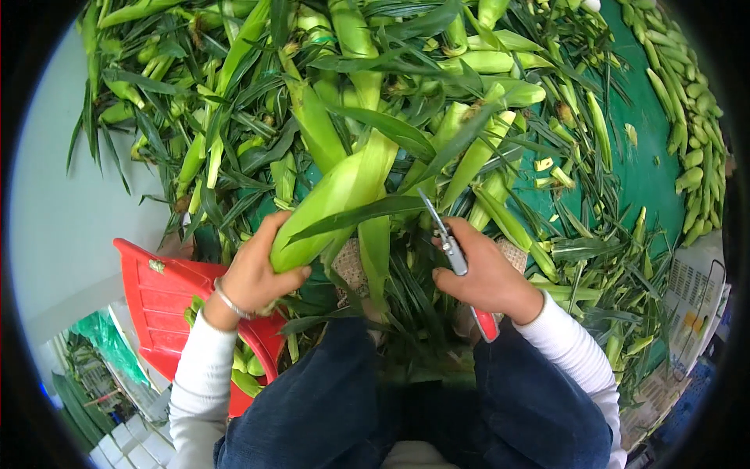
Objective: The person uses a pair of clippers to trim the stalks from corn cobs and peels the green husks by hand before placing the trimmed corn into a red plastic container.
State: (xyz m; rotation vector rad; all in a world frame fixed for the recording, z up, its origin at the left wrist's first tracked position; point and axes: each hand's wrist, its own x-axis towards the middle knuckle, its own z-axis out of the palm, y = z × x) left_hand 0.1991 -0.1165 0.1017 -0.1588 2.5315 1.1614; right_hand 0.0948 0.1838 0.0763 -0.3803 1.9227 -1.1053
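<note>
My left hand (pixel 254 270) is wrapped round the lower end of a large ear of corn (pixel 324 211) in its pale green husk. The ear tilts up to the right, and long dark leaves hang from it. To the right of the ear, my right hand (pixel 492 273) is closed on pruning shears (pixel 455 258) with a grey and red handle. Their metal blades point up and to the left, toward the ear's leaves but seemingly apart from its husk. Whether the blades are spread is hard to make out.
A heap of unhusked corn (pixel 508 66) and loose leaves spreads ahead over a green surface (pixel 641 184). Trimmed ears (pixel 691 117) are stacked along the far right. By my left forearm stands a red plastic container (pixel 160 313) with green pieces inside. A whitish crate (pixel 695 301) stands at the right.
</note>
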